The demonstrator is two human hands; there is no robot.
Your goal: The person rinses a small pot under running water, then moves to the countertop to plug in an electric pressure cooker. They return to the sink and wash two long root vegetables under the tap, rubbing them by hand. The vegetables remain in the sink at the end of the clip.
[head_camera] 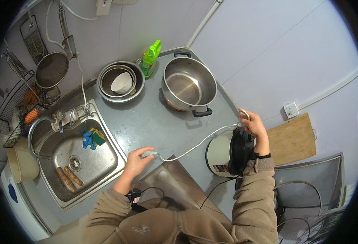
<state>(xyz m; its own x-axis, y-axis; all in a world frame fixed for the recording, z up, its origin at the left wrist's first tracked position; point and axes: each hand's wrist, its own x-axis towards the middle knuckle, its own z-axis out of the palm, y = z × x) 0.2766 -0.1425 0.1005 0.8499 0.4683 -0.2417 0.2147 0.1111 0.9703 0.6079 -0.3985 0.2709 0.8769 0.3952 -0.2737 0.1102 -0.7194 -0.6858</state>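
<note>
My left hand [133,164] pinches a pale, translucent connector [149,154] at one end of a white braided cord [194,148]. The cord sags in a curve across the grey counter [142,125] to my right hand [255,126], whose fingers close on a looped stretch of it. Just below that hand stands an electric cooker [219,152] with a pale body and a black top, partly covered by my right wrist. Whether the cord joins the cooker cannot be seen. Beyond it, toward the corner, is a large two-handled steel pot [189,84].
At left, a steel sink [121,158] holds two long brown root vegetables [66,179], a blue cloth [88,140] and a sponge [98,138]. Nested metal basins [140,77] and a green bottle [151,58] stand by the back wall. A wooden board [291,140] leans at right, below a wall socket [291,110].
</note>
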